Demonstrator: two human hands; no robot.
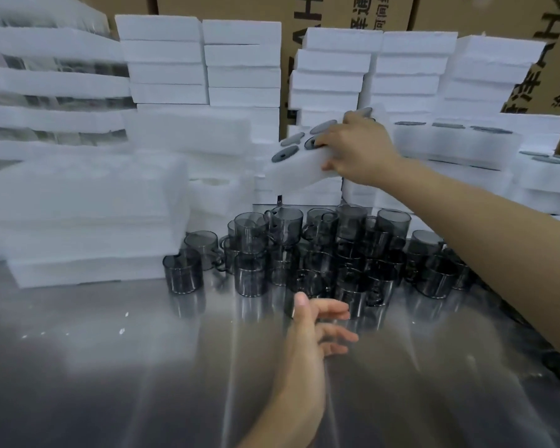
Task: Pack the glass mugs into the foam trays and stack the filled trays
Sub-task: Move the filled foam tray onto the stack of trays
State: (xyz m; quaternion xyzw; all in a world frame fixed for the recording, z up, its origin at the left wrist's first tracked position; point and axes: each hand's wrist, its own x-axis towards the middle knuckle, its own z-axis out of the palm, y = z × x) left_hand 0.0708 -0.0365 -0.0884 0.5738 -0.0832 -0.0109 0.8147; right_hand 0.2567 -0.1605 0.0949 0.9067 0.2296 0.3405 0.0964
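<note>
Steel table (110, 367), stacked foam trays (162, 59) behind

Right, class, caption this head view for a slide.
Right hand grips a tilted foam tray above clustered grey glass mugs; left hand hovers open over steel table.

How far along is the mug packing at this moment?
Done: stacked trays stand at the left, the rear ones showing glass between foam layers. In hand: the right hand grips a tilted foam tray with dark round pieces in its pockets, lifted above the glass mugs; the left hand hovers open over the metal table. Left: that large cluster of loose mugs waits unpacked.
</note>
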